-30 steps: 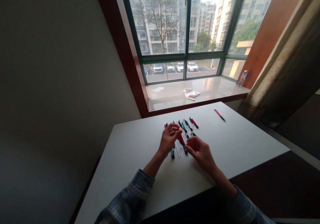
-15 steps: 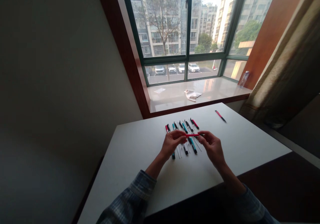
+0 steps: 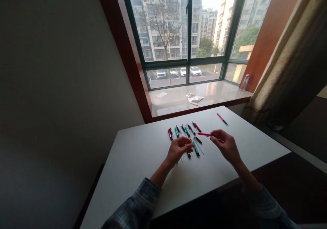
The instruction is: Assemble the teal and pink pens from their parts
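Observation:
A slim red pen [image 3: 203, 134] points left from my right hand [image 3: 224, 143], whose thumb and fingers are closed on its dark end. Over the front of a group of pen parts hovers my left hand [image 3: 178, 149], its fingers curled and slightly apart, with nothing visible in them. A teal pen barrel [image 3: 196, 149] lies just right of its fingertips, a black pen part [image 3: 198, 140] a little farther back. Behind my hands are red, teal and black barrels, caps and thin white refills, including a red barrel [image 3: 197, 127]. My left hand covers some front parts.
The white table [image 3: 127, 161] stands against the window sill. A red and black pen [image 3: 222, 119] lies apart at the far right. On the sill are a crumpled cloth [image 3: 194, 98] and a clear bottle [image 3: 244, 82]. A curtain [image 3: 270, 69] hangs at right.
My left hand has let go of the red pen, and the two hands have parted. My right hand has moved right with the pen. The camera view has shifted slightly.

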{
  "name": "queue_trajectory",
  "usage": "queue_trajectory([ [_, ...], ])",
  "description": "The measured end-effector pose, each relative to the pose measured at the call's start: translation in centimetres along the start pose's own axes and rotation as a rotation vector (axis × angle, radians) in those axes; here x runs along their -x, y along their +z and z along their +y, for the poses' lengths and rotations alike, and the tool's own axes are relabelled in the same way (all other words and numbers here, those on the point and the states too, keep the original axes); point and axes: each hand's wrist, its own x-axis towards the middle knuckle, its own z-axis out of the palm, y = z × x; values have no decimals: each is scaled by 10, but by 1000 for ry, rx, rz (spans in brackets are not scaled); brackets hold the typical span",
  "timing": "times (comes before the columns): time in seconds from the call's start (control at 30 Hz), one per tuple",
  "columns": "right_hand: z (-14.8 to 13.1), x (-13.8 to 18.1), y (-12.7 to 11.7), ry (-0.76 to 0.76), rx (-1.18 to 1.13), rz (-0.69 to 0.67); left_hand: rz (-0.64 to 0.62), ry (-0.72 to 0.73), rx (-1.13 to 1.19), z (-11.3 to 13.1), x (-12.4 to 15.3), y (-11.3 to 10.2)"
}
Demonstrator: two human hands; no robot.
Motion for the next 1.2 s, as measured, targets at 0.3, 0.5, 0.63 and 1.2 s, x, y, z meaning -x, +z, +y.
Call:
queue_trajectory([
  [0.3,48,13,-12,20,630,-1,-4,54,-22,-2,-3,-3],
  [0.5,48,6,-3,11,802,-41,24,74,-27,1,-5,-8],
  [0.63,49,2,-4,37,853,-28,68,83,-11,0,-8,-10],
  [1.2,34,16,15,63,775,-69,63,137,-57,-5,-14,-16],
])
